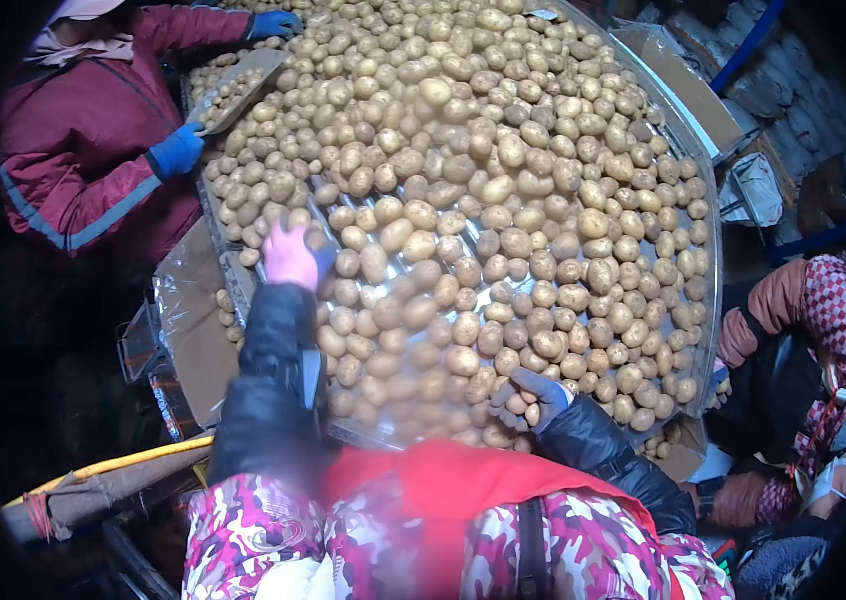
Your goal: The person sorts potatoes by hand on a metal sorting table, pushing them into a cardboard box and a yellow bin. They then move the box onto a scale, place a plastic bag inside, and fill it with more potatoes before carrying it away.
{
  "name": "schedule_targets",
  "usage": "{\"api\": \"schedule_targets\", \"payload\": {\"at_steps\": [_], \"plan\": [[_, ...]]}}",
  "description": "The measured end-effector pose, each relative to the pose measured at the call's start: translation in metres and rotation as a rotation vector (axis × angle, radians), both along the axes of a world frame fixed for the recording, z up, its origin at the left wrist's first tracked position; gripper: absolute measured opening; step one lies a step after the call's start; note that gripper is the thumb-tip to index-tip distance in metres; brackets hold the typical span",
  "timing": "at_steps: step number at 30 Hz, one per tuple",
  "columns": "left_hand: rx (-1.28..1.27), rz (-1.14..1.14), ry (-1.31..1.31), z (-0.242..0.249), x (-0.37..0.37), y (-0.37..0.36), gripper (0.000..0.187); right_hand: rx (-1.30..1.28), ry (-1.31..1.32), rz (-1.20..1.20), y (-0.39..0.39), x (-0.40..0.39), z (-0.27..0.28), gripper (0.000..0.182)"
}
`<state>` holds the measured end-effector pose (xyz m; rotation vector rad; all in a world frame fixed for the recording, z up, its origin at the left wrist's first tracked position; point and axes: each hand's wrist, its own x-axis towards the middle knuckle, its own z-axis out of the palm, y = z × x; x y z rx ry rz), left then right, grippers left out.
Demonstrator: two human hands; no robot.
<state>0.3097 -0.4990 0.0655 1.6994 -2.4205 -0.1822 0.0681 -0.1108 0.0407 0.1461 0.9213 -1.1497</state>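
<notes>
My left hand (294,257), in a pink and blue glove, reaches over the left edge of the potato heap. Its fingers are apart and touch potatoes, one of them lying between thumb and fingers. Near the front edge, my right hand (541,396) wears a greyish-purple glove and curls round a few small potatoes (518,404). Brown-yellow potatoes (543,260) of mixed sizes cover the wide sorting table, piled thicker at the back. Metal bars (398,265) show between the potatoes right of my left hand. A blurred patch covers the potatoes just before me.
A co-worker in a maroon jacket (83,150) at upper left holds a scoop (240,90) of small potatoes with blue gloves. Another person's checked sleeve (838,310) is at right. A raised metal rim (711,220) bounds the table. Cardboard (188,315) stands at left, near a yellow hose (113,465).
</notes>
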Motion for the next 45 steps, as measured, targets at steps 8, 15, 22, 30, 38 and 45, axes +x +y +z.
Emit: {"api": "schedule_targets", "payload": {"at_steps": [8, 15, 22, 30, 38, 45], "plan": [[0.460, 0.112, -0.039, 0.032, 0.057, 0.071, 0.066, -0.033, 0.046, 0.053, -0.005, 0.001, 0.005, 0.051], [0.019, 0.249, 0.169, 0.027, 0.001, -0.047, 0.044, -0.049, 0.201, 0.212, -0.006, -0.005, -0.002, 0.055], [-0.083, -0.124, -0.311, -0.015, -0.065, -0.135, 0.032, -0.026, 0.437, 0.321, -0.009, -0.013, -0.017, 0.049], [-0.036, -0.034, -0.334, -0.027, -0.082, -0.148, 0.027, -0.151, 0.470, 0.306, 0.005, -0.004, -0.030, 0.046], [-0.015, -0.056, -0.013, -0.007, -0.057, -0.083, 0.039, -0.082, -0.026, 0.032, -0.007, -0.004, 0.002, 0.047], [0.333, -1.020, 0.376, 0.046, -0.093, 0.152, 0.050, -0.196, 0.138, -0.061, -0.038, -0.007, 0.053, 0.040]]}}
